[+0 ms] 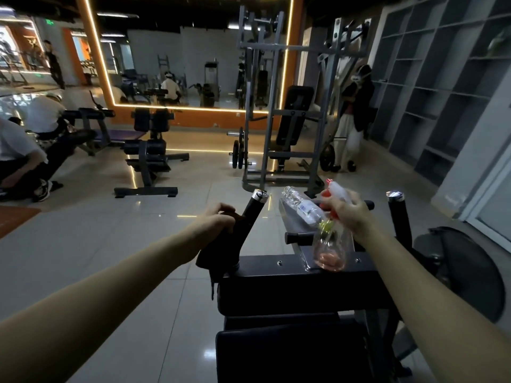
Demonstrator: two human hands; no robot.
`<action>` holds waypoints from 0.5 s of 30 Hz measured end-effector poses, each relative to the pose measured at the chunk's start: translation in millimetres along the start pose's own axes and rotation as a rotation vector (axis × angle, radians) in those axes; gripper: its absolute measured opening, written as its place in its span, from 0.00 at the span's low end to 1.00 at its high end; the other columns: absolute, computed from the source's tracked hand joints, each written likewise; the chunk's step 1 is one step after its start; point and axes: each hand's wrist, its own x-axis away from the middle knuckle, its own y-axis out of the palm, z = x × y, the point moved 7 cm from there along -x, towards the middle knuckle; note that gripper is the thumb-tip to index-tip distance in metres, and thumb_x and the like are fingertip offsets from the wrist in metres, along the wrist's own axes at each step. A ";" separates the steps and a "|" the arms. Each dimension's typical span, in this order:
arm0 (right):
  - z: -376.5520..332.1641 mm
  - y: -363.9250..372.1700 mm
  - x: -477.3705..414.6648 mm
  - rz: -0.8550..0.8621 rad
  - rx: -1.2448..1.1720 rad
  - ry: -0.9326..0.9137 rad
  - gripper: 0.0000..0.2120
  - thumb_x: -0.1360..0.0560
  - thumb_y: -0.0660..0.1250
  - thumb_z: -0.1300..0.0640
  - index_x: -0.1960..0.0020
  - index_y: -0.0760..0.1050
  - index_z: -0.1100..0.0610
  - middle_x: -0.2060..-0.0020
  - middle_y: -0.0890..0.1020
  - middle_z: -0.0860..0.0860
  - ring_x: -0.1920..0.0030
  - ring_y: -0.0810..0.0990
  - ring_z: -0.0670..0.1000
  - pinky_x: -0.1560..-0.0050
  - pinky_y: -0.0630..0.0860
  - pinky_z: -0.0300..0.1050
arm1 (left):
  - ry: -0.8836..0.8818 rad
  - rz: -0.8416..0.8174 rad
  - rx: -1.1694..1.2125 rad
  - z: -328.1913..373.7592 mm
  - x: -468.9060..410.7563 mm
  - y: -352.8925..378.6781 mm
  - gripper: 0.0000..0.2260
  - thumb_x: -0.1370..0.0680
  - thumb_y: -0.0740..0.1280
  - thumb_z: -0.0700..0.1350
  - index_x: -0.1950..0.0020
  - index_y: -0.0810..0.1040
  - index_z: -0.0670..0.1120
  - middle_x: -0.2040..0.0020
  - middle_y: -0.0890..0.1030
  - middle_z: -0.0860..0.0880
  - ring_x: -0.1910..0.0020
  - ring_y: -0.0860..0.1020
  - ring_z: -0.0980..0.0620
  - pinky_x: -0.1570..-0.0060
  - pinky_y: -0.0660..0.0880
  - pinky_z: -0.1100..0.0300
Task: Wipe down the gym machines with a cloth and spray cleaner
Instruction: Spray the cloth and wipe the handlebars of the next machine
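Spray bottle (330,246), clear with pinkish liquid at its base, hangs just over the black gym machine (290,283), its white-and-red head clasped in the right hand (349,212). The left hand (218,219) curls around a dark cloth (214,252) wrapped on the machine's left handle (255,207). A plastic water bottle (302,207) lies on the steel plate (290,217) between the handles. Beyond, people (16,156) crouch near an orange-framed mirror (193,59).

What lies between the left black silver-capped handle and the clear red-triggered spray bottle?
In the head view, a clear plastic water bottle lies there, on a grey metal plate.
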 end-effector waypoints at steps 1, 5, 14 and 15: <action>0.9 -7.3 2.0 0.102 0.012 -0.006 0.17 0.26 0.74 0.52 0.40 0.77 0.54 0.44 0.79 0.59 0.48 0.83 0.57 0.48 0.83 0.53 | 0.019 0.022 -0.007 3.8 -1.5 -0.3 0.19 0.22 0.67 0.35 0.32 0.70 0.43 0.43 0.78 0.40 0.50 0.81 0.45 0.58 0.77 0.59; -6.8 -4.2 17.6 0.271 0.030 -0.101 0.16 0.21 0.69 0.48 0.37 0.73 0.53 0.48 0.80 0.53 0.51 0.80 0.50 0.50 0.79 0.47 | 0.123 0.138 0.049 8.6 -9.7 -12.1 0.24 0.22 0.68 0.34 0.29 0.67 0.47 0.44 0.79 0.42 0.52 0.83 0.46 0.65 0.79 0.62; 10.1 28.5 19.2 0.307 0.208 -0.135 0.22 0.26 0.73 0.41 0.43 0.73 0.55 0.54 0.78 0.53 0.57 0.79 0.51 0.63 0.73 0.39 | 0.372 0.181 0.099 23.6 -30.4 -40.2 0.07 0.19 0.69 0.45 0.41 0.75 0.51 0.47 0.82 0.43 0.52 0.85 0.43 0.51 0.84 0.47; 15.5 26.7 18.7 0.298 0.244 -0.105 0.27 0.29 0.75 0.39 0.41 0.73 0.56 0.50 0.78 0.55 0.54 0.79 0.53 0.61 0.72 0.40 | 0.385 0.165 0.106 25.6 -31.9 -41.3 0.06 0.18 0.68 0.46 0.42 0.75 0.51 0.47 0.83 0.42 0.52 0.85 0.43 0.51 0.84 0.45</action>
